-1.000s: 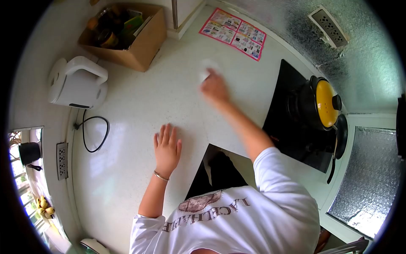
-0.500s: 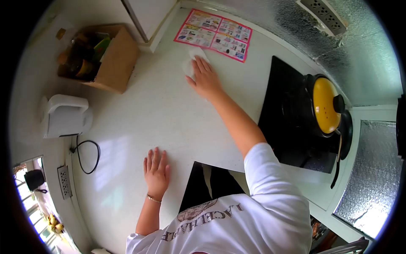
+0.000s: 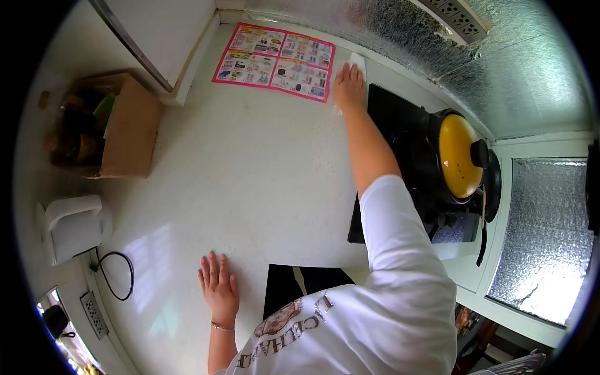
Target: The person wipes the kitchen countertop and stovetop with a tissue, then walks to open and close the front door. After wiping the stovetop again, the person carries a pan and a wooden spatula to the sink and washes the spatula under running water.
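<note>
My right hand [image 3: 350, 90] reaches far across the pale countertop [image 3: 250, 162] and lies flat on a white tissue [image 3: 357, 61]. Part of the tissue shows beyond the fingertips; the palm hides the rest. Just left of that hand lies a pink-bordered printed flyer [image 3: 275, 62], and to its right is the black cooktop [image 3: 384, 106]. My left hand [image 3: 219, 290] rests palm down on the counter near the front, fingers slightly spread, holding nothing. A thin bracelet circles its wrist.
A black pot with a yellow lid [image 3: 461, 156] stands on the cooktop, beside a long dark handle [image 3: 482, 244]. On the left are a cardboard box [image 3: 131, 128] of bottles, a white appliance [image 3: 78, 228] and its looped black cord [image 3: 131, 275]. A power strip [image 3: 456, 19] is on the back wall.
My right hand has slid rightward with the tissue, from below the flyer to the gap between flyer and cooktop. The view has shifted; my left hand stays flat on the counter.
</note>
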`<control>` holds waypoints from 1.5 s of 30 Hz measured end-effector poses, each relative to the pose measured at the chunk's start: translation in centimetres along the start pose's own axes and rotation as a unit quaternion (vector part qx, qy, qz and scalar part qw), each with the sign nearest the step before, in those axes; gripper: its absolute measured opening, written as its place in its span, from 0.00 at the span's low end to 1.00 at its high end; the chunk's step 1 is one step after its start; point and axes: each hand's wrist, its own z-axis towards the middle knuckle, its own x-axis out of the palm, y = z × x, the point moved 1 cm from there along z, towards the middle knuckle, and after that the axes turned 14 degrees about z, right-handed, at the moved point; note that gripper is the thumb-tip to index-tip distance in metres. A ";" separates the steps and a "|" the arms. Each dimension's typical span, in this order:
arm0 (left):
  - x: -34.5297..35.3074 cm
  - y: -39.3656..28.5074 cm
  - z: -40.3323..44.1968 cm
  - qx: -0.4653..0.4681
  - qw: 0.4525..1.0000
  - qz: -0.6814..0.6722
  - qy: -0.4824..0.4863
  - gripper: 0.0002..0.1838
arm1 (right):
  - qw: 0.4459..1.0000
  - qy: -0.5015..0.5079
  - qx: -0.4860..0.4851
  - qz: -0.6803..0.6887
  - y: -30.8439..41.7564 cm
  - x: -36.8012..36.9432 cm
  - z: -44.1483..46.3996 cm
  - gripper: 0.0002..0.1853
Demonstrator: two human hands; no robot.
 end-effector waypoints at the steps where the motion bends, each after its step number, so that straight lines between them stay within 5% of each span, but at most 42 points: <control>1: 0.0 0.1 0.0 -0.002 1.000 -0.003 0.006 0.25 | 1.000 -0.012 0.021 0.000 -0.6 0.2 1.0 0.28; 9: -0.2 0.2 0.4 0.008 1.000 0.016 0.020 0.23 | 0.996 -0.027 0.010 -0.079 0.1 -0.5 -2.7 0.27; 13: -0.9 -0.1 0.2 0.019 1.000 0.004 0.013 0.22 | 0.994 -0.103 -0.030 0.002 2.6 -1.4 -11.4 0.28; 16: -0.7 0.0 0.0 0.034 0.999 0.008 0.004 0.22 | 0.999 -0.027 -0.023 -0.015 5.2 -4.7 -19.8 0.31; 20: 0.1 0.0 -0.2 0.053 0.997 0.043 -0.020 0.22 | 0.976 0.199 -0.069 -0.051 8.2 -8.5 -30.7 0.34; 23: 0.0 -0.9 -0.6 0.083 0.991 0.085 -0.057 0.23 | 0.962 0.208 -0.164 0.065 8.6 -10.9 -36.0 0.34; 29: -0.8 -2.9 -0.5 0.075 0.990 0.093 -0.078 0.24 | 0.918 0.225 -0.318 0.076 1.4 -14.2 -39.0 0.33; 35: -0.9 -11.6 -1.9 0.166 0.980 0.061 -0.091 0.28 | 0.900 0.251 -0.334 0.122 -8.0 -19.5 -42.9 0.29; 45: -2.0 -31.8 -6.6 0.324 0.940 0.054 -0.098 0.29 | 0.988 0.135 -0.080 0.013 -32.1 -33.4 -50.8 0.28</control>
